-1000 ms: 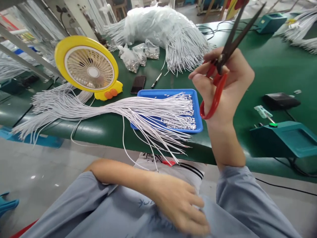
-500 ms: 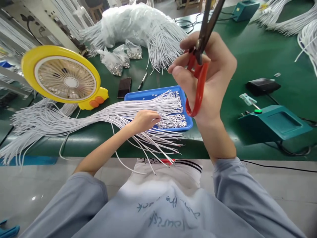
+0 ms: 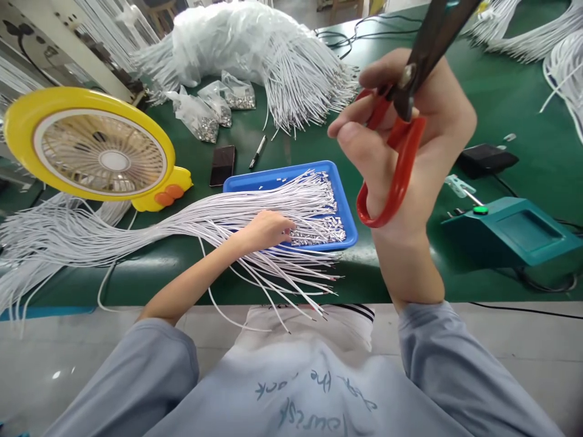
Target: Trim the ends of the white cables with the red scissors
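The right hand point(image 3: 437, 133) is gripping the scissors point(image 3: 404, 173), its fingers curling around the red handles and the dark blades pointing up and running out of view. It is hanging raised over the desk point(image 3: 505, 109), well apart from the left hand point(image 3: 268, 229).

The left hand is lying low on the wires point(image 3: 191, 220), its fingers bending together beside the metal bits point(image 3: 337, 230) — whether it is pinching one, I cannot tell. The wires are passing under that hand, fanning out to its right and spreading away to its left; some ends are hanging past the desk's near edge. The metal bits are lying just right of its fingertips, inside the tray point(image 3: 348, 221), which is sitting beneath hand and wires.

Beyond the left hand, the phone point(image 3: 223, 165) and pen point(image 3: 257, 152) are lying near each other, with the bags point(image 3: 203, 121) farther out and the wrapped bundle point(image 3: 218, 42) behind them. The yellow fan point(image 3: 113, 161) is standing to its left.

Right of the right wrist, the teal device point(image 3: 523, 230) is sitting on the desk — the black box point(image 3: 487, 159) is lying just beyond it.
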Action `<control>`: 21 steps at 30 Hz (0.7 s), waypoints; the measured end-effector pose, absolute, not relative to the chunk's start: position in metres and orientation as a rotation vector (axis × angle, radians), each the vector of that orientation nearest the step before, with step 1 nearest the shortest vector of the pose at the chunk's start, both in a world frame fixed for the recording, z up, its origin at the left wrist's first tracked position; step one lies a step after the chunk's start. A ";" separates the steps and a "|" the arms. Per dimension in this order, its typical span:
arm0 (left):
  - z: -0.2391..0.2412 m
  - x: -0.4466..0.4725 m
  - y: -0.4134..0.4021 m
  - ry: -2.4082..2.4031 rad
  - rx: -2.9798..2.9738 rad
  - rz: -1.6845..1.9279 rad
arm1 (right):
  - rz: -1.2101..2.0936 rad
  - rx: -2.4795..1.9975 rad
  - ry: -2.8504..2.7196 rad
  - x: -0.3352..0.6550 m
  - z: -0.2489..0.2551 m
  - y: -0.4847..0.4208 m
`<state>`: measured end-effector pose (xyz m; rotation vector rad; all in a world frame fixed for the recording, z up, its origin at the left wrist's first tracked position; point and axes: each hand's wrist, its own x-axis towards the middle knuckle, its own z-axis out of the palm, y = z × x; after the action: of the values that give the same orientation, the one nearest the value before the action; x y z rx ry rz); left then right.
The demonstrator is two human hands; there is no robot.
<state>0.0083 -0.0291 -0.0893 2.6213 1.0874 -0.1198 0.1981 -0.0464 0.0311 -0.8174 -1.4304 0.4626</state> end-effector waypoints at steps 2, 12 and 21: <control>-0.087 0.008 -0.030 1.061 2.616 -0.101 | 0.474 -0.802 -1.423 0.198 0.030 -0.046; -0.091 -0.017 -0.059 0.812 2.423 0.166 | 0.579 -0.539 -1.344 0.194 0.034 -0.038; -0.125 -0.044 -0.120 0.776 2.686 0.656 | 0.599 -0.577 -1.291 0.191 0.035 -0.034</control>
<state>-0.0439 -0.1200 -0.1254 2.6865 0.7763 0.6560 0.1912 -0.0343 0.0348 -0.5771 -1.2913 0.5985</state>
